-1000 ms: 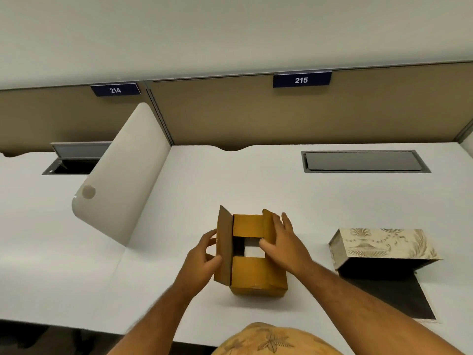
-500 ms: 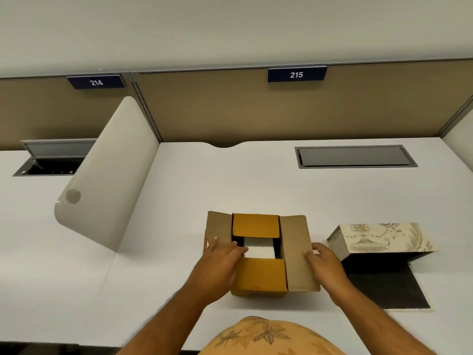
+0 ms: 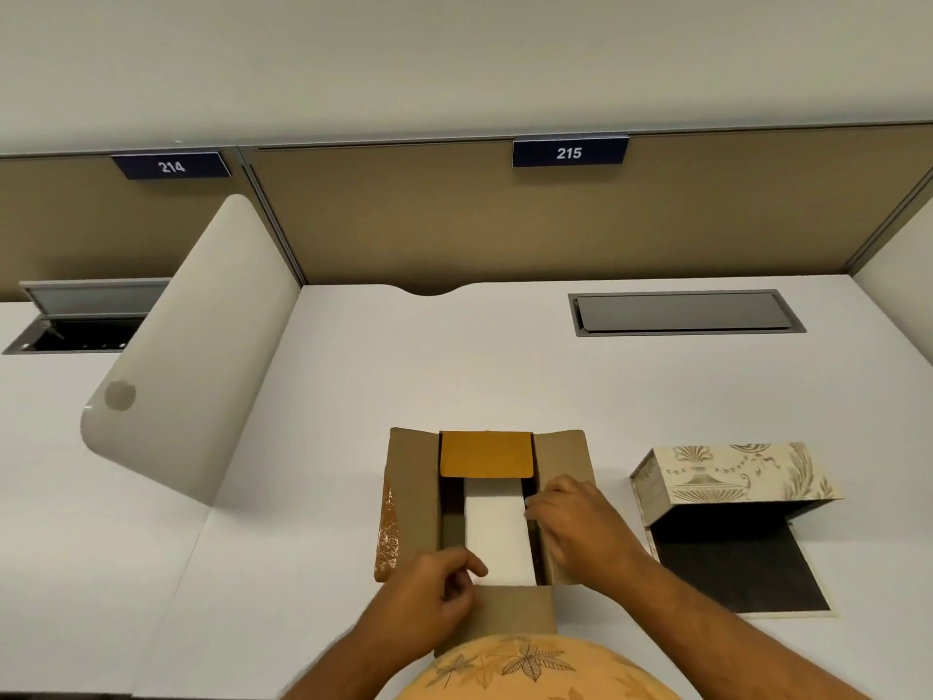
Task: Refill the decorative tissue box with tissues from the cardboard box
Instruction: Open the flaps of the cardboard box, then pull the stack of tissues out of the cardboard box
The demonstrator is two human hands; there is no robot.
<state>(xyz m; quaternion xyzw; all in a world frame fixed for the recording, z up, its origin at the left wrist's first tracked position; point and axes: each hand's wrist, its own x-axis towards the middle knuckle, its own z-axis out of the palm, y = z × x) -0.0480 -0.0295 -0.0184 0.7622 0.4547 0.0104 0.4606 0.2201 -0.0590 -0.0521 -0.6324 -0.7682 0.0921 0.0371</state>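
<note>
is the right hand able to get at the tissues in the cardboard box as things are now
Probably yes. The cardboard box has its flaps folded back, so the white tissues lie uncovered, and the right hand already rests at their right edge.

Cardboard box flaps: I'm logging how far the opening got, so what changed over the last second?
The cardboard box went from nearly closed to open: both side flaps folded outward, then the near flap folded toward the person, baring the white tissues. The left hand holds that flap; the right hand reaches in. The far flap and decorative tissue box stayed.

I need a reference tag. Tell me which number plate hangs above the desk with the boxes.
Plate 215, above the cardboard box; plate 214 is past the divider.
</note>
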